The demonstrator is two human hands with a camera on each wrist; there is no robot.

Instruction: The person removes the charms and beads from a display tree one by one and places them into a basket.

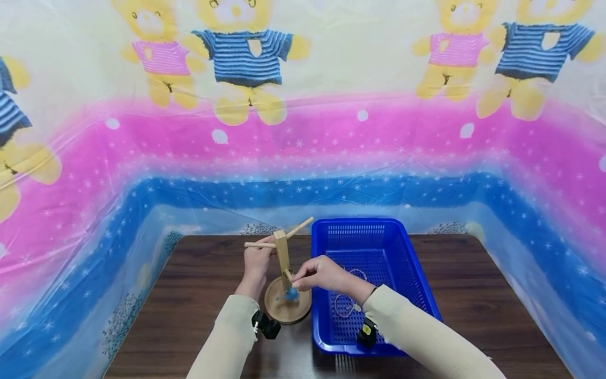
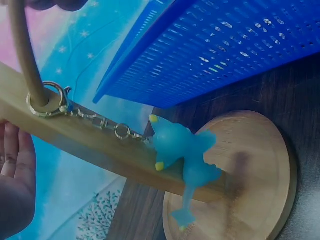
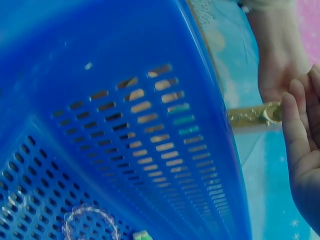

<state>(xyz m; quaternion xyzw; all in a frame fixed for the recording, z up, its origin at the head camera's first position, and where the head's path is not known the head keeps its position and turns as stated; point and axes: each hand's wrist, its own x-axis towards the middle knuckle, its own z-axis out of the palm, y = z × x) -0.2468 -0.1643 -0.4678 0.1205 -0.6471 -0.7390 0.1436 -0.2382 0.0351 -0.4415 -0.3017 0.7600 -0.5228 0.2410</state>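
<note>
A wooden stand (image 1: pixel 282 252) with several pegs rises from a round base (image 1: pixel 270 308). My left hand (image 1: pixel 255 263) grips its post from the left, partly hidden behind it. On a near-side peg (image 2: pixel 25 50) hangs a keychain, its ring around the peg close to the post. Its blue figure (image 2: pixel 172 142) with yellow tips dangles over the base on a short metal chain. My right hand (image 1: pixel 322 273) has thumb and fingers together at the outer end of that peg; in the left wrist view only its dark fingertips show at the top edge.
A blue perforated basket (image 1: pixel 421 279) stands right of the stand, under my right forearm. Beaded bracelets (image 1: pixel 345 308) lie inside it. The dark wooden table (image 1: pixel 189 316) meets a printed curtain (image 1: pixel 331 137) with bears at its back and sides.
</note>
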